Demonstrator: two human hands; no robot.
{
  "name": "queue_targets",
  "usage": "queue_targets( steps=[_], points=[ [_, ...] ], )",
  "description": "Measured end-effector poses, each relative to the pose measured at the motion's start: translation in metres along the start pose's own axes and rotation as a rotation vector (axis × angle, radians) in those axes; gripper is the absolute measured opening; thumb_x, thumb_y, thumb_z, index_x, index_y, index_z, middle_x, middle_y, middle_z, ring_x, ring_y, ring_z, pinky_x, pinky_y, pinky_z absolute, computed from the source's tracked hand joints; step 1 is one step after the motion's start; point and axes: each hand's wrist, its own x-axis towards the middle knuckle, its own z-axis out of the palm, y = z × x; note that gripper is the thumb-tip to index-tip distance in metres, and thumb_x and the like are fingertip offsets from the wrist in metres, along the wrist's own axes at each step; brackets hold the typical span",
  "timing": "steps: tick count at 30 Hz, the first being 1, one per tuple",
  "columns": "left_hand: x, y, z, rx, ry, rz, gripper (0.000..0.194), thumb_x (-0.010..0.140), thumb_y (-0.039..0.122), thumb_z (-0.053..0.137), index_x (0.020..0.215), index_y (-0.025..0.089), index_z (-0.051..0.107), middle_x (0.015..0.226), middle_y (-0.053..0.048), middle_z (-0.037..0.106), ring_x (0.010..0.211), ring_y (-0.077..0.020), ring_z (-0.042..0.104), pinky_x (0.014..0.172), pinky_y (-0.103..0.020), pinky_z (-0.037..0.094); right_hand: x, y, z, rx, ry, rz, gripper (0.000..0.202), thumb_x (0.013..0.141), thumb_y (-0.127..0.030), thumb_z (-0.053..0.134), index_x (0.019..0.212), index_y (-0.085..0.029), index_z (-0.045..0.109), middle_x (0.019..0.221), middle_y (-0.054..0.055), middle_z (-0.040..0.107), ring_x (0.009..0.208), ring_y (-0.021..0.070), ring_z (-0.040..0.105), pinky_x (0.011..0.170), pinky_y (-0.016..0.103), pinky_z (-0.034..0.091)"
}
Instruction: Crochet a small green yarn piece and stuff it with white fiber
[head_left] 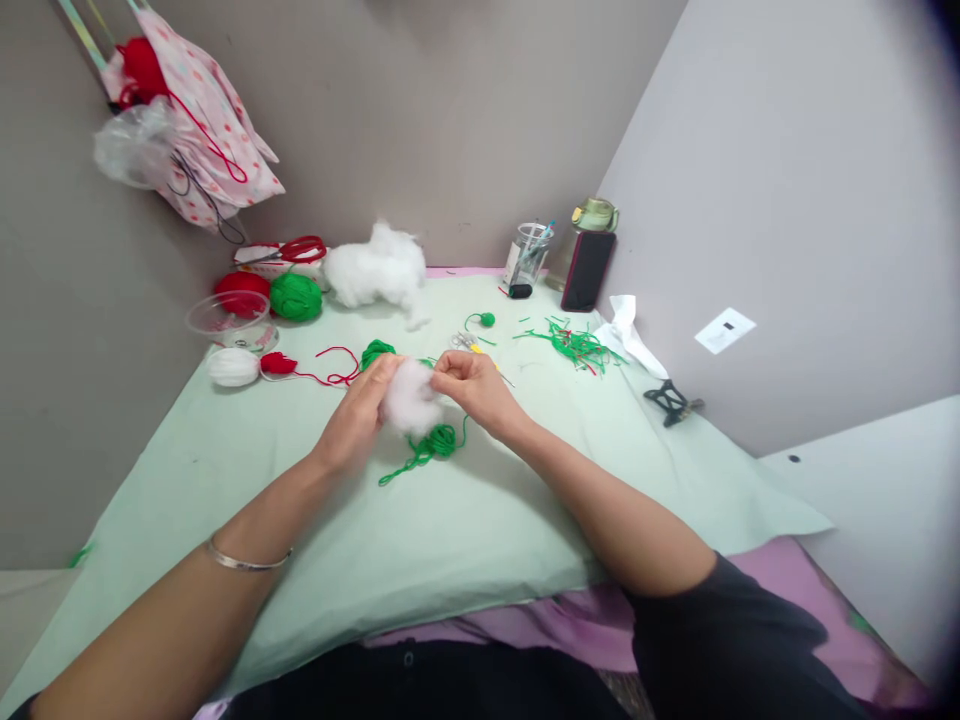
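A tuft of white fiber stuffing [411, 398] is held between my two hands above the middle of the table. My left hand [358, 412] grips its left side, fingers closed on it. With thumb and fingers pinched, my right hand [478, 388] holds the tuft's right edge. Just below lies a loose bundle of green yarn [441, 441] with a tail trailing to the left. Another green yarn piece [376, 353] shows behind my left fingers, partly hidden. Yellow-handled snips [471, 343] rest behind my right hand.
Behind are a big stuffing heap [377, 268], a green yarn ball [295, 297], red scissors [302, 249], and a clear tub [229, 318]. To the right lie yarn scraps [576, 346], a propped phone [589, 271], a cup of pens [529, 256] and a black stand [672, 402].
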Motion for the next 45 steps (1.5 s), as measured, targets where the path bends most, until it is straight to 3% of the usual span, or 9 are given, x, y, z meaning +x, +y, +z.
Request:
queue_targets(
  steps=[5,10,20,27,30,34,39,42,45],
  points=[
    [0.008,-0.007,-0.006,0.01,-0.019,-0.05,0.038,0.074,0.046,0.085,0.097,0.021,0.066,0.086,0.001,0.062,0.067,-0.0143,0.054,0.058,-0.026,0.042,-0.001,-0.001,0.0,-0.038,-0.037,-0.017,0.019,0.076,-0.029,0.062,0.063,-0.022,0.05,0.052,-0.01,0.035,0.053,0.0079,0.029,0.054,0.026,0.021],
    [0.01,-0.011,-0.009,0.062,0.001,-0.036,0.035,0.071,0.045,0.083,0.09,0.02,0.065,0.081,0.001,0.062,0.066,-0.0152,0.055,0.058,-0.027,0.042,-0.004,-0.003,-0.002,-0.099,-0.078,-0.054,0.018,0.08,-0.028,0.061,0.067,-0.022,0.051,0.052,-0.01,0.035,0.053,0.0084,0.029,0.055,0.027,0.021],
    [0.02,-0.026,-0.006,0.166,0.233,0.126,0.021,0.071,0.022,0.072,0.08,0.023,0.053,0.079,0.003,0.054,0.075,-0.0168,0.049,0.069,-0.03,0.038,-0.012,-0.01,0.011,-0.129,-0.143,-0.095,0.019,0.089,-0.034,0.059,0.076,-0.021,0.055,0.059,-0.008,0.042,0.059,0.0105,0.034,0.058,0.027,0.026],
    [0.008,-0.013,-0.003,0.078,0.062,0.047,0.024,0.079,0.038,0.073,0.094,0.022,0.061,0.081,0.002,0.061,0.065,-0.0154,0.054,0.058,-0.028,0.04,-0.006,-0.003,0.006,-0.172,0.019,-0.033,0.02,0.083,-0.03,0.063,0.068,-0.022,0.051,0.054,-0.01,0.035,0.054,0.0093,0.029,0.055,0.027,0.022],
    [0.008,-0.011,-0.006,0.068,0.02,0.012,0.03,0.077,0.043,0.077,0.093,0.022,0.063,0.08,0.001,0.062,0.062,-0.0151,0.055,0.055,-0.027,0.041,-0.006,-0.004,0.003,-0.207,0.03,-0.065,0.021,0.083,-0.029,0.062,0.068,-0.022,0.05,0.055,-0.009,0.037,0.056,0.0098,0.031,0.056,0.028,0.023],
    [0.013,-0.015,-0.011,0.084,0.058,0.015,0.029,0.074,0.041,0.077,0.088,0.022,0.061,0.076,0.002,0.06,0.064,-0.0164,0.054,0.057,-0.028,0.042,-0.012,-0.009,0.003,-0.231,-0.068,-0.138,0.02,0.091,-0.034,0.056,0.076,-0.022,0.053,0.059,-0.008,0.042,0.059,0.0112,0.035,0.061,0.028,0.027],
    [0.019,-0.024,-0.012,0.138,0.203,0.078,0.021,0.067,0.021,0.075,0.079,0.022,0.057,0.078,0.003,0.054,0.072,-0.0156,0.047,0.065,-0.028,0.039,-0.017,-0.011,0.009,-0.256,-0.187,-0.185,0.016,0.093,-0.027,0.055,0.079,-0.021,0.059,0.062,-0.007,0.043,0.061,0.0115,0.038,0.064,0.028,0.029],
    [0.019,-0.028,-0.01,0.12,0.216,0.074,0.019,0.072,0.021,0.072,0.081,0.023,0.055,0.079,0.003,0.054,0.067,-0.0144,0.045,0.062,-0.028,0.038,-0.013,-0.009,0.005,-0.263,-0.16,-0.188,0.016,0.093,-0.03,0.059,0.081,-0.021,0.064,0.065,-0.005,0.05,0.063,0.0122,0.041,0.065,0.029,0.032],
    [0.018,-0.029,-0.007,0.071,0.182,0.048,0.02,0.078,0.03,0.07,0.084,0.024,0.052,0.079,0.004,0.054,0.062,-0.0134,0.045,0.057,-0.027,0.036,-0.007,-0.011,-0.003,-0.181,-0.055,-0.247,0.021,0.088,-0.038,0.07,0.077,-0.021,0.067,0.089,0.002,0.067,0.088,0.0167,0.057,0.078,0.03,0.042]
  ],
)
